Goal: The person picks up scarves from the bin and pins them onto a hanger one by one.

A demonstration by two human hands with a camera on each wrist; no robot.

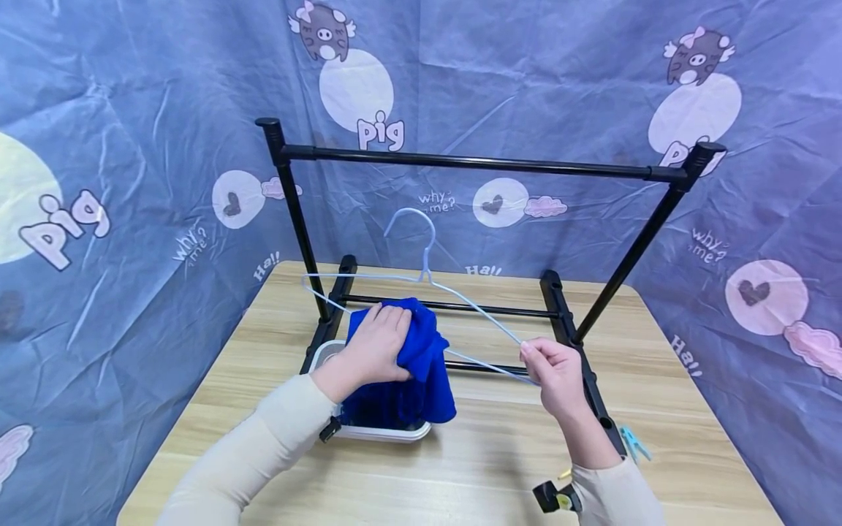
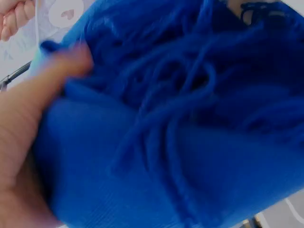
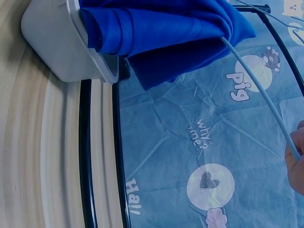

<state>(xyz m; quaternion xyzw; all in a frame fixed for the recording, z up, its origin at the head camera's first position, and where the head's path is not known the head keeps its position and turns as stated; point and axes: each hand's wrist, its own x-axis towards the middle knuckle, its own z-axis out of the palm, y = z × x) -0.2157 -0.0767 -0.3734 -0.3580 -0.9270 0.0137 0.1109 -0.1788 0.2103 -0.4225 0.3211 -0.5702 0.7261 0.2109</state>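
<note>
A blue scarf [image 1: 421, 358] with long fringe, which shows close up in the left wrist view, is draped over the lower bar of a light-blue clothes hanger [image 1: 475, 308]. My left hand [image 1: 378, 347] grips the scarf near its top, fingers over the cloth and thumb [image 2: 71, 61] on the near side. At the hanger's right end, my right hand [image 1: 555, 369] pinches the wire between thumb and fingers. The hook stands upward, below the rack's top bar in the head view. Part of the scarf hangs down over a white plastic basin [image 3: 52, 42].
A black garment rack [image 1: 487, 165] stands on the wooden table [image 1: 487, 467], its feet reaching toward me on both sides. A turquoise clothes peg [image 1: 634, 444] lies by the right foot. Patterned blue fabric [image 1: 559, 66] forms the walls behind and beside the table.
</note>
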